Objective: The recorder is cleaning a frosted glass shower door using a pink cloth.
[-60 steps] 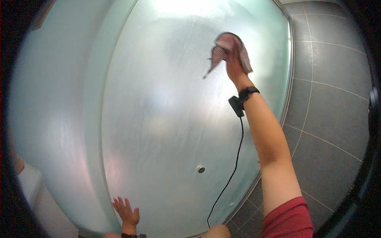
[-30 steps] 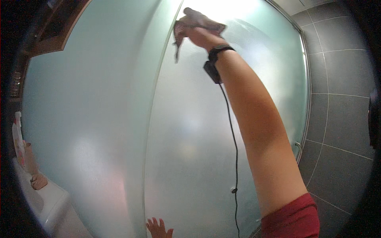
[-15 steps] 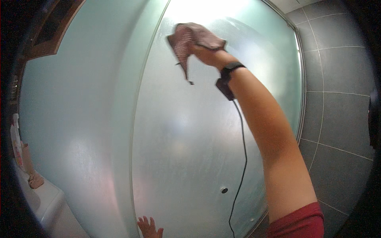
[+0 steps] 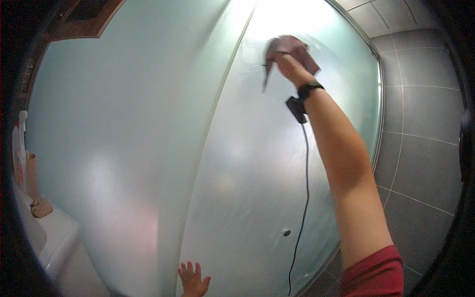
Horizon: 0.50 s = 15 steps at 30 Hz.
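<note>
A brownish-pink cloth [image 4: 303, 51] is bunched in my right hand [image 4: 293, 69], high up against the frosted glass shower panel [image 4: 247, 163]. The cloth is blurred by motion, and one corner dangles below my fingers. Around my right wrist sits a black strap with a small black box [image 4: 297, 109], and a thin black cable runs down from it. Low in the view, my left hand [image 4: 194, 280] has its fingers spread in front of the glass, holding nothing. Whether its palm touches the panel I cannot tell.
A round knob [image 4: 286, 232] sits low on the glass. To the left, a white basin [image 4: 62, 242] carries a crumpled brown cloth [image 4: 41, 208], a brown tube [image 4: 31, 173] and a white bottle [image 4: 21, 148]. A grey tiled wall [image 4: 425, 163] stands at the right.
In the picture, my right hand and the cloth have shifted right and slightly up across the glass. The whole view has tilted and moved. My left hand stays low with fingers spread.
</note>
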Each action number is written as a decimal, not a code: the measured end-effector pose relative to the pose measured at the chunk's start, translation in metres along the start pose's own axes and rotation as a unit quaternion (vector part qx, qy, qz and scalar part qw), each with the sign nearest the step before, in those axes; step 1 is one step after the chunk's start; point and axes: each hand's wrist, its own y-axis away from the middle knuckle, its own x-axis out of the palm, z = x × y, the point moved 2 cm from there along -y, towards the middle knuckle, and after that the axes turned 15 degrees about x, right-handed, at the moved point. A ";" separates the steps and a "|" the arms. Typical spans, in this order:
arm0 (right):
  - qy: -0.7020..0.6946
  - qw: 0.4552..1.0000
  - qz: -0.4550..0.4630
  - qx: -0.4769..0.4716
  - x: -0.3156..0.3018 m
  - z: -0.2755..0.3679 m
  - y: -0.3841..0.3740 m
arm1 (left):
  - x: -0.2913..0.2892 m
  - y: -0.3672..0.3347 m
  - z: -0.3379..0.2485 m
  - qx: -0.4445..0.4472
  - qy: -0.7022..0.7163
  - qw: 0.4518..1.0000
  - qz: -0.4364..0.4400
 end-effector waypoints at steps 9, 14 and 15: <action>-0.118 0.975 0.001 -0.187 0.023 0.095 0.024 | -0.033 -0.010 0.009 0.000 0.007 1.000 0.000; -0.168 0.934 -0.044 -0.312 0.014 0.114 0.095 | -0.071 -0.014 0.004 0.011 -0.036 0.999 -0.015; -0.153 0.944 0.054 -0.288 0.003 0.128 0.113 | -0.073 -0.009 0.018 -0.013 0.016 0.999 0.037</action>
